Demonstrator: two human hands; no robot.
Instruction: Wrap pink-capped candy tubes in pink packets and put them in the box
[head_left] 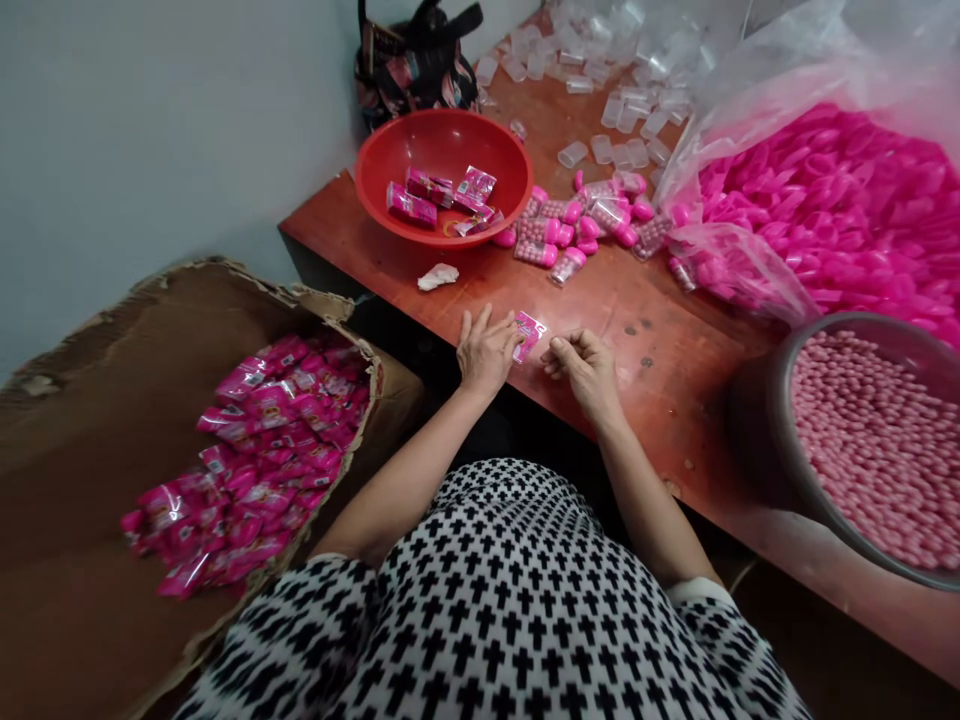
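Note:
A small pink printed plastic sleeve [530,338] lies flat near the front edge of the reddish table [645,400]. My left hand [486,350] has its fingers stretched out, with the fingertips resting on the sleeve's left side. Just right of the sleeve, my right hand [586,372] has thumb and forefinger pinched together; whether anything is between them cannot be made out. Behind the hands, a red bowl [375,215] holds several pink printed sleeves [411,204]. Small bottles of pink beads with pink caps [537,252] are heaped beside it.
A cardboard box [67,440] at left holds many pink wrapped packs [255,500]. A dark tub [780,400] of pink candy beads [870,440] stands right. Behind are a bag of pink caps [840,210], clear cups [574,154], a handbag [420,70] and a white scrap [438,277].

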